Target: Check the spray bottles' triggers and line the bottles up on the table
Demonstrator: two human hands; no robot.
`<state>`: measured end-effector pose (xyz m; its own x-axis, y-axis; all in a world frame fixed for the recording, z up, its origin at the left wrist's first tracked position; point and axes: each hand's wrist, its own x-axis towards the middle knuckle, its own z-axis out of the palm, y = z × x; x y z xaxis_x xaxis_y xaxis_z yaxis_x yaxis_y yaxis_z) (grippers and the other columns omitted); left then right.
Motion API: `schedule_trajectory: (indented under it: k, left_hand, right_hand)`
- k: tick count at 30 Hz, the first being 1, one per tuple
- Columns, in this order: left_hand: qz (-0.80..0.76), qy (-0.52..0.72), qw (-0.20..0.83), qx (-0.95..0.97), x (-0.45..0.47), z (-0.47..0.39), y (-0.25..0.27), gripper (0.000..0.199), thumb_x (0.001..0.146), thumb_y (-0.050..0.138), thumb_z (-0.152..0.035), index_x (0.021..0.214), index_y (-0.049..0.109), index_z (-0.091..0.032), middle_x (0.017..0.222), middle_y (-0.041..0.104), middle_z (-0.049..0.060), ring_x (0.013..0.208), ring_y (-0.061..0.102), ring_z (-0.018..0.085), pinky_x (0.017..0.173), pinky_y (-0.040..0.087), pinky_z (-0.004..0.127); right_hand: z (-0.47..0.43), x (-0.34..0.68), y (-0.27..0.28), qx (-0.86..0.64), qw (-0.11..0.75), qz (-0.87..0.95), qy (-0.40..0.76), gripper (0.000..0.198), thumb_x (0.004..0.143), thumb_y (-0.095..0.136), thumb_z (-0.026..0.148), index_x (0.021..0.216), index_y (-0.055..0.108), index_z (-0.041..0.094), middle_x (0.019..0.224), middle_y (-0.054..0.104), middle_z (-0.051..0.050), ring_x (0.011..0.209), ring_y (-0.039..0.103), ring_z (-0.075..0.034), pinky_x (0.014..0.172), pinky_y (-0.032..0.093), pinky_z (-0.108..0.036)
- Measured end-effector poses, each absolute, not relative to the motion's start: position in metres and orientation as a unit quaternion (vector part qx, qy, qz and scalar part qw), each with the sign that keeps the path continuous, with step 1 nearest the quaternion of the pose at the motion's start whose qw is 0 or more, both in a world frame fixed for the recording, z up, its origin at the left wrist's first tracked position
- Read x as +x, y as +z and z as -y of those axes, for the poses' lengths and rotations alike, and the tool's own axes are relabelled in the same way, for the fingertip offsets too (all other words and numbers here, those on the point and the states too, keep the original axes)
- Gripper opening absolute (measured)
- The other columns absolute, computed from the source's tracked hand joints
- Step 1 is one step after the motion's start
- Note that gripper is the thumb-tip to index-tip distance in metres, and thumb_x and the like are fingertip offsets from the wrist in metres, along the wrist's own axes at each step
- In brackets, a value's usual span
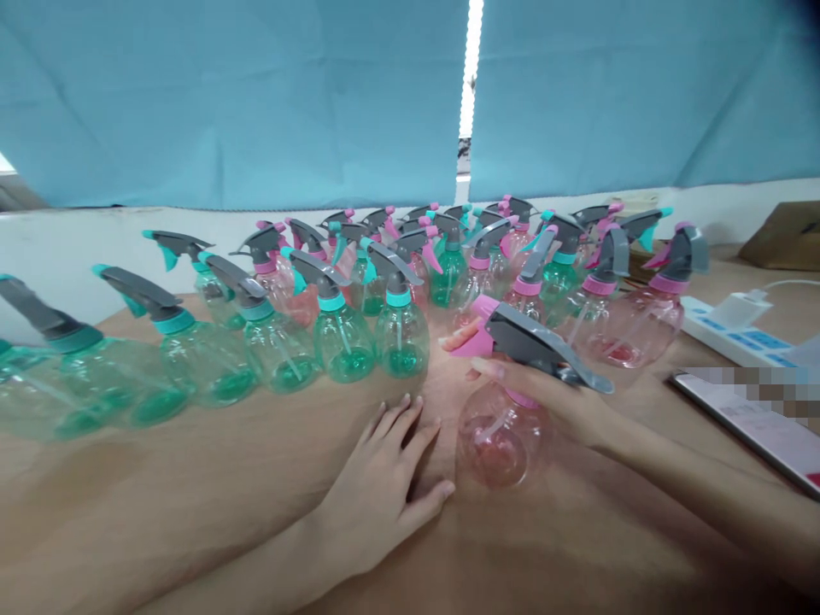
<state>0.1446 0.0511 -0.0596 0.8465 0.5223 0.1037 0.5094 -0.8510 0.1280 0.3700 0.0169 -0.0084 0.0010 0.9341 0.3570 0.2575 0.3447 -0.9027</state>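
Note:
A clear pink spray bottle (503, 448) with a grey and pink trigger head stands upright near the front of the wooden table. My right hand (531, 380) is wrapped round its neck, just below the grey head, with a finger at the pink trigger. My left hand (388, 470) lies flat on the tabletop to the left of this bottle, fingers spread, touching no bottle. The nearest green spray bottles, one of them a green spray bottle (402, 346) with a turquoise collar, stand beyond my left fingertips.
Several green bottles line the left, and mixed pink and green ones crowd the back. At right lie a phone (749, 427) and a white power strip (736, 329) with a plugged-in charger (743, 307). A brown box (785, 239) sits behind them. Blue cloth (256, 102) hangs behind the table.

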Motion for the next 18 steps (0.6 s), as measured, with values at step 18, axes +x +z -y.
schedule_trajectory:
  k: [18]
  left_hand:
    - [-0.266,0.059,0.047,0.961,0.145,-0.051,-0.059,0.058,0.093,0.048,-0.051,0.138,0.045,-0.013,0.146,0.040,0.016,0.135,0.034,0.032,0.108,0.028,0.053]
  right_hand:
    - [-0.015,0.379,-0.025,-0.512,0.532,0.557,0.380,0.008,0.084,0.064,0.031,0.086,0.071,0.026,0.095,0.071,0.001,0.090,0.065,-0.018,0.084,0.051,-0.032]
